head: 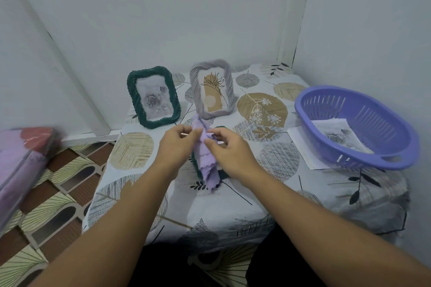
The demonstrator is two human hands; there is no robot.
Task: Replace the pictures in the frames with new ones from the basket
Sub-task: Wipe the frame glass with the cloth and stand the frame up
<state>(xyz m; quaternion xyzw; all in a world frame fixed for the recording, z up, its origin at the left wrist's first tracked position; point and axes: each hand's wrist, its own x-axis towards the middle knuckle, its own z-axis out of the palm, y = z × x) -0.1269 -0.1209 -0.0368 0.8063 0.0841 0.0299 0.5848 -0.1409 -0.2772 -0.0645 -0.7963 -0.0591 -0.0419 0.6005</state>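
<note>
Both our hands, left (178, 144) and right (227, 150), are pinching a lilac cloth (205, 158) that is hiding most of a dark green frame (195, 165) lying on the desk (140, 184); a rose picture (338, 136) is lying in the basket (396, 147).

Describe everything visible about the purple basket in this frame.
The purple basket is an oval plastic one with slotted walls, a rolled rim and a handle cut-out at its near end. It sits tilted on the table's right side, resting partly on a white sheet of paper. Inside lies a printed picture showing a grey rose. Neither hand touches it.
</note>
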